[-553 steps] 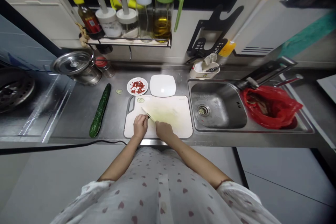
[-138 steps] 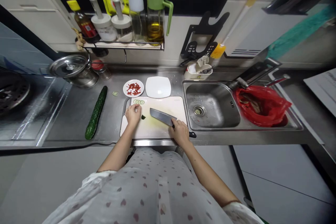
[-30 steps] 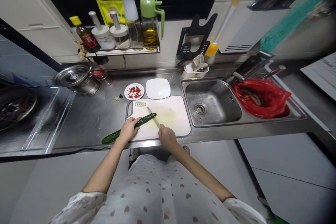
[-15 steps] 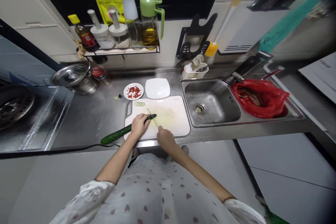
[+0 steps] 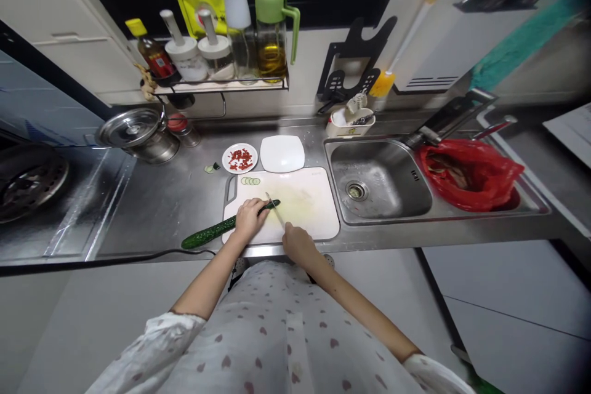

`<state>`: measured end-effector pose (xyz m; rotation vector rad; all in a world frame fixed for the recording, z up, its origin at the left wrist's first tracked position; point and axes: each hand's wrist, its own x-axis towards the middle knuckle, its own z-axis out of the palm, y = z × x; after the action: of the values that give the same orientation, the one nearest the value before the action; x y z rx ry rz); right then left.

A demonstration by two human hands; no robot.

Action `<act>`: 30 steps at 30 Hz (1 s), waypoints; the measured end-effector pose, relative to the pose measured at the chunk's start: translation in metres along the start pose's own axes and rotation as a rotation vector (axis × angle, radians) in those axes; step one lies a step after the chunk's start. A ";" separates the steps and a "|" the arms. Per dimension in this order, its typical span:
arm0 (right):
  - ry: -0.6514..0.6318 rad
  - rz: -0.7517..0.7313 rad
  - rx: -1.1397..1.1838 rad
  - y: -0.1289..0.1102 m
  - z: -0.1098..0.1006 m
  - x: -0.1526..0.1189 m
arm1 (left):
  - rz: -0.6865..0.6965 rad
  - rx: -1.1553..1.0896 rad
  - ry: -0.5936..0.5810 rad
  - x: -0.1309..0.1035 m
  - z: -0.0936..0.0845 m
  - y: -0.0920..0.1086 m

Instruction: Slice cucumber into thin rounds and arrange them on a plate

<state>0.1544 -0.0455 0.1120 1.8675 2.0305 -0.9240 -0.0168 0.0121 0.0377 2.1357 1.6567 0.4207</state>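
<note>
A long dark green cucumber (image 5: 209,235) lies slantwise over the left edge of the white cutting board (image 5: 314,209). My left hand (image 5: 250,219) is closed over it close to its right end. In my right hand (image 5: 298,242) is a knife (image 5: 278,214), its handle hidden by the fingers. The thin blade lies across the cucumber near its right tip, just right of my left fingers. Several pale cucumber slices (image 5: 250,181) rest in an overlapping row at the board's upper left.
Behind the board stand a plate of chopped red pieces (image 5: 240,159) and a white square plate (image 5: 282,154). To the right is the sink (image 5: 381,178) with a red plastic bag (image 5: 471,175). A lidded pot (image 5: 133,134) stands at left, below a condiment shelf (image 5: 221,87).
The whole view has shifted slightly, so everything sits a little further right. Both hands keep their hold, and the knife stays at the cucumber's right end.
</note>
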 end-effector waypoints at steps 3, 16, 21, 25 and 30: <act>0.020 -0.015 -0.002 0.002 0.000 0.003 | 0.010 -0.004 0.005 0.000 -0.001 0.000; 0.010 -0.011 0.003 -0.007 -0.006 0.021 | 0.001 -0.009 0.005 0.000 -0.002 0.001; 0.028 -0.003 0.015 -0.003 -0.002 0.017 | -0.014 -0.021 0.016 0.001 -0.002 0.000; 0.011 -0.002 0.014 0.001 0.001 0.009 | -0.027 -0.018 0.017 0.002 0.000 -0.001; -0.004 -0.006 0.006 0.000 -0.002 0.010 | -0.018 -0.015 0.032 0.003 0.001 -0.003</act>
<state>0.1533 -0.0361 0.1079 1.8615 2.0347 -0.9355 -0.0181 0.0152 0.0356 2.1120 1.6836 0.4627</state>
